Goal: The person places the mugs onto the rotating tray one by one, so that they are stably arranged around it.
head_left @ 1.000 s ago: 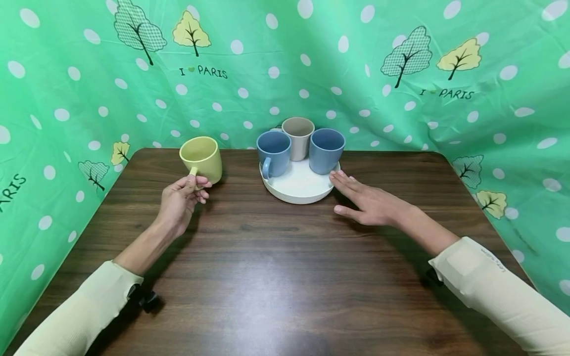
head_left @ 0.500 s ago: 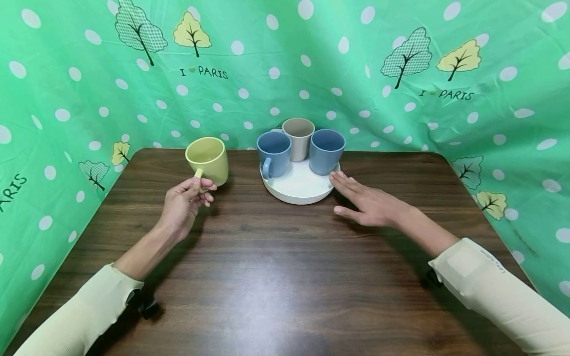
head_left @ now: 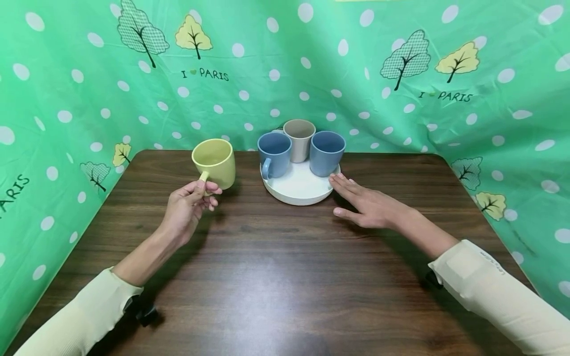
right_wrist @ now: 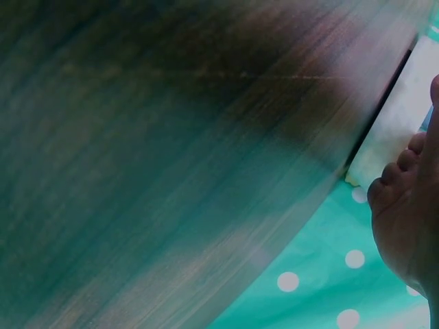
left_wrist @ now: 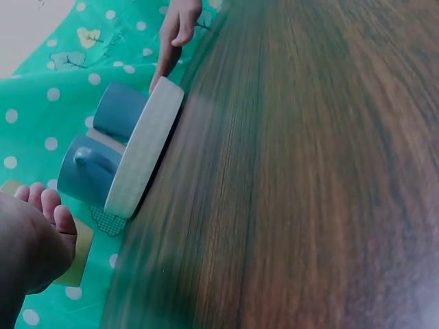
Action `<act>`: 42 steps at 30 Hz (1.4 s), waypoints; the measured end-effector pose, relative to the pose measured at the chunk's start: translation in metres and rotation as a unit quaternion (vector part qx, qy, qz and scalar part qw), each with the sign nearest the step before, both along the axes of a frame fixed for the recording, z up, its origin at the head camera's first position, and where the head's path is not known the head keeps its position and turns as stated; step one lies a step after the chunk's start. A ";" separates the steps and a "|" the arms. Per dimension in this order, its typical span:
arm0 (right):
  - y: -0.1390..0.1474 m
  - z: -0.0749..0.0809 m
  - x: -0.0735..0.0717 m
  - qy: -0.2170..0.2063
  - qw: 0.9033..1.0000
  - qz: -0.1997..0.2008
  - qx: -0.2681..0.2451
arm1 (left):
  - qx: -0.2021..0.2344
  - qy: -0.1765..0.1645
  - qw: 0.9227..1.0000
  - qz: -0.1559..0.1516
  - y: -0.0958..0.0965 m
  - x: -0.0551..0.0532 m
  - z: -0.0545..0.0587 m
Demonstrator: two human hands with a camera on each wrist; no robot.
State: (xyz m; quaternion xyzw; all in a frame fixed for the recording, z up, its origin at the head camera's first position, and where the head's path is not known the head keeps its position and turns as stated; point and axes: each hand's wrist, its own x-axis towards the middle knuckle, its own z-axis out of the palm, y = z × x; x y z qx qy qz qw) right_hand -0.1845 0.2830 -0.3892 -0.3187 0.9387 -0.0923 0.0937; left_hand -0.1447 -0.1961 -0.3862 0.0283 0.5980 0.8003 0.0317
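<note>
My left hand (head_left: 186, 210) pinches the handle of a yellow mug (head_left: 216, 168), which it holds upright to the left of a round white tray (head_left: 297, 197). Two blue mugs stand on the tray: the left blue mug (head_left: 277, 160) has its handle toward me, while no handle shows on the right blue mug (head_left: 327, 157). Behind them a beige mug (head_left: 302, 146) stands partly covered. With straight fingers, my right hand (head_left: 367, 202) touches the tray's right rim. In the left wrist view the yellow mug (left_wrist: 81, 257) is mostly hidden behind the left hand.
Everything is over a dark wooden table (head_left: 267, 262). A green dotted curtain (head_left: 249, 59) hangs close behind the tray and along both sides. A black device (head_left: 144, 311) sits under the left sleeve.
My left hand has carried the yellow mug to the right, closer to the tray. The right hand, the tray and its mugs have stayed in place.
</note>
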 end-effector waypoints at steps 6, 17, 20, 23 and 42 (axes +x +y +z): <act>0.001 0.000 0.000 0.000 1.000 -0.003 -0.002 | -0.001 -0.005 1.000 -0.010 0.004 0.004 0.001; 0.001 0.000 0.000 -0.004 1.000 -0.006 -0.001 | -0.013 -0.015 0.999 -0.037 0.012 0.013 0.004; 0.001 0.001 0.000 -0.003 1.000 -0.006 0.000 | -0.017 -0.017 0.999 -0.044 0.015 0.017 0.005; 0.001 0.001 0.000 -0.003 1.000 -0.006 0.001 | -0.020 -0.018 0.998 -0.051 0.018 0.020 0.006; 0.001 0.002 0.001 -0.012 1.000 -0.011 0.002 | -0.023 -0.016 0.993 -0.114 0.028 0.036 -0.003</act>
